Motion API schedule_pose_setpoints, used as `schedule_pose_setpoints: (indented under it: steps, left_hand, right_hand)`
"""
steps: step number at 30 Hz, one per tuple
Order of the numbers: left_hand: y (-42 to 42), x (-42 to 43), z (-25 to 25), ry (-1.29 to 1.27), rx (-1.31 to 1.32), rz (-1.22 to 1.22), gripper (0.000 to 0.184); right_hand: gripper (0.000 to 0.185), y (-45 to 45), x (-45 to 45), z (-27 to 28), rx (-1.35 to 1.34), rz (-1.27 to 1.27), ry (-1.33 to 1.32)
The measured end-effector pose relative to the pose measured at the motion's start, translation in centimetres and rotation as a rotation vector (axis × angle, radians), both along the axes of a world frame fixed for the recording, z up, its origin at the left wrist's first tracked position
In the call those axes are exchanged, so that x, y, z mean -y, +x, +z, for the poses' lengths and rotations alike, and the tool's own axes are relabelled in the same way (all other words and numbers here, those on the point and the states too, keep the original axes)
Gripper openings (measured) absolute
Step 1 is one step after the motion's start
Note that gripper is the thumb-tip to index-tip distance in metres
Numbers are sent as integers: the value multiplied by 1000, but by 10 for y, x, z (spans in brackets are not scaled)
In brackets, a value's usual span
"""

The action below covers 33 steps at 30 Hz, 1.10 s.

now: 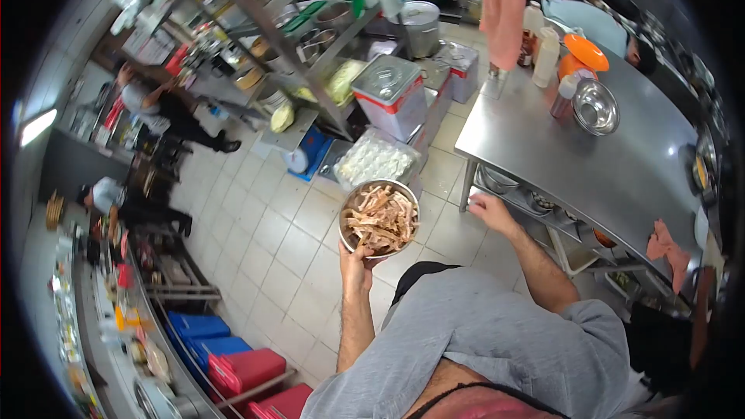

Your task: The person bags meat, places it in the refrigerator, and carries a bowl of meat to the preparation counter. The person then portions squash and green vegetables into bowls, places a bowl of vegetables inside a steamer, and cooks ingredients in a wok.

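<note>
A round metal bowl filled with strips of cooked-looking meat is held in front of my body. My left hand grips its near lower edge, with the thumb at the rim and the other fingers hidden beneath. To the right, my right hand is in the air near the corner of the steel table, apart from the bowl. Its fingers are bent, and I cannot make out whether anything is between them.
Beyond the bowl are a bag of white pieces, a lidded container and a blue scale. Bottles and an empty metal bowl stand on the table. Several people are around; red bins stand at lower left.
</note>
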<state>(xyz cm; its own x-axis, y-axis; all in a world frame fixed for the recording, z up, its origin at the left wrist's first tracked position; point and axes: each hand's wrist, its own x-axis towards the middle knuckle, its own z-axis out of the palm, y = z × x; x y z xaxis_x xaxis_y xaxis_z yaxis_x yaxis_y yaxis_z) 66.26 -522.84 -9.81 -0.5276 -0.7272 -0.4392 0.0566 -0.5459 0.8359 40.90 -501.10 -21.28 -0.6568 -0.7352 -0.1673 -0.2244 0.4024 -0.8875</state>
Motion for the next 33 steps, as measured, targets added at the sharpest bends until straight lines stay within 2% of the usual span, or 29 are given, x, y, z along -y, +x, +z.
schedule_pose_setpoints:
  steps: [5,7,10,12,14,20,22,26,29,30,31,32,33]
  left_hand:
    - [-86,86,-22,5,-18,-101,77]
    - [-121,120,-32,7,-4,-190,76]
    - [-180,167,-33,-13,35,-302,75]
    - [-220,189,-29,-2,-36,-372,74]
    - [-256,208,-34,26,-24,-429,75]
    - [-380,228,-57,26,-94,-615,72]
    - [-402,221,-67,32,-56,-627,72]
    - [-450,219,-67,55,-70,-732,66]
    - [-473,224,-84,43,-18,-782,63]
    - [-515,227,-103,64,-88,-904,67]
    - [-530,222,-95,4,-83,-966,69]
    - [-546,232,-110,57,-60,-1052,70]
    - [-562,233,-96,49,-66,-1184,71]
  right_hand:
    - [32,-57,58,16,52,-210,-44]
    - [30,-67,59,5,66,-282,-15]
    - [27,-80,68,-11,-49,-374,63]
    - [25,-87,71,-11,104,-450,38]
    - [23,-87,75,-2,123,-496,88]
    - [27,-130,78,-4,410,-567,58]
    - [30,-140,73,1,603,-614,24]
    - [30,-164,72,-9,603,-710,-25]
    - [29,-175,72,-17,613,-877,-20]
    - [28,-210,71,-27,655,-879,-51]
    - [28,-219,68,-30,691,-897,-90]
    - [27,-225,68,-42,645,-925,-98]
    - [27,-234,71,-48,604,-961,-58]
